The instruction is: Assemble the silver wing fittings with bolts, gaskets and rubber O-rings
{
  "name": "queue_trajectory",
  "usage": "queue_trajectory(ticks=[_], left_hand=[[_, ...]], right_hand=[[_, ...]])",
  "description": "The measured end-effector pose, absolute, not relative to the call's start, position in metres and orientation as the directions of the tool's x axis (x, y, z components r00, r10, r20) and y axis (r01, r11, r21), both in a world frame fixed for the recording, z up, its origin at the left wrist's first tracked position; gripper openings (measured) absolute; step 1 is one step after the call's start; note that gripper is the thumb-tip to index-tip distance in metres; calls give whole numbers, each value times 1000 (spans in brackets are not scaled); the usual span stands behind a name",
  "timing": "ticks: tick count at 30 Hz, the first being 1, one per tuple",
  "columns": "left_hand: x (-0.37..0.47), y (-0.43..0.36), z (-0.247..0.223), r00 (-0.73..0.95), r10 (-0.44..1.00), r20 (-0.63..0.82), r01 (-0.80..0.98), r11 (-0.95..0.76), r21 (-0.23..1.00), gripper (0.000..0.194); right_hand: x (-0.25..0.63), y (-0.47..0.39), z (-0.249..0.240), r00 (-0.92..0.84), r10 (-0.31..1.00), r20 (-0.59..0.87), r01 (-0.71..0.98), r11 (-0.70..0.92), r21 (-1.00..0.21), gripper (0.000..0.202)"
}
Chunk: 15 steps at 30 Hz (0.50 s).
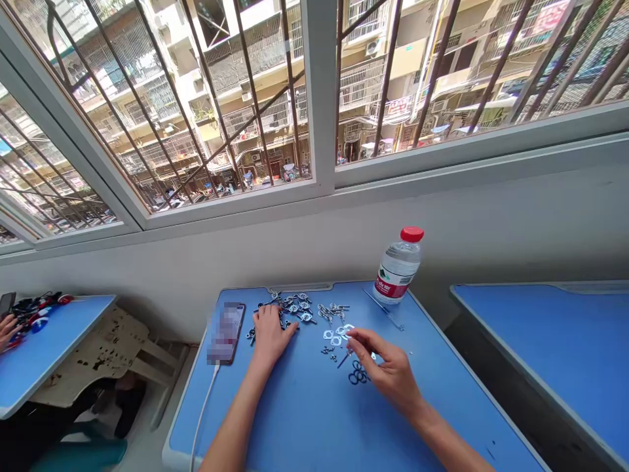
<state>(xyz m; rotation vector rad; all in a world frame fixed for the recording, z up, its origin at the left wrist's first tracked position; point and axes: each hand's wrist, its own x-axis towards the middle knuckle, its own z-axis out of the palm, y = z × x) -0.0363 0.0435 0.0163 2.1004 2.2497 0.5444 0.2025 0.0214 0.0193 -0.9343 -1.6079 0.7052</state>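
Note:
My left hand (269,335) rests at the near edge of a pile of small metal parts with dark pins (305,317), its thumb apart from the fingers. My right hand (390,370) is raised over the desk, thumb and forefinger pinched together; what they hold is too small to make out. Just left of those fingertips lie flat silvery plates with holes (336,341) and some tiny dark pieces (328,351). Below them are several black rings (358,373), partly hidden by the right hand. A smaller cluster of metal pieces (333,312) sits between the hands, farther back.
On the blue desk (304,419), a phone (230,334) with a white cable (204,400) lies left. A red-capped water bottle (397,265) stands at the back right beside a thin metal tool (383,308). Another person's hand (6,331) shows at the left desk.

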Motion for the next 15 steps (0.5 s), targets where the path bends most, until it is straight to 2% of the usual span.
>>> queue_trajectory(ticks=[2, 8, 15], left_hand=[[-33, 39, 13, -79, 969, 235, 970, 21, 240, 34], [-33, 35, 11, -34, 966, 258, 981, -17, 194, 12], [-45, 18, 15, 0, 970, 243, 980, -48, 192, 1]], right_hand=[[202, 22, 19, -93, 856, 508, 213, 515, -830, 31], [203, 24, 19, -98, 862, 498, 233, 506, -830, 34], [205, 24, 19, -117, 872, 476, 251, 490, -835, 30]])
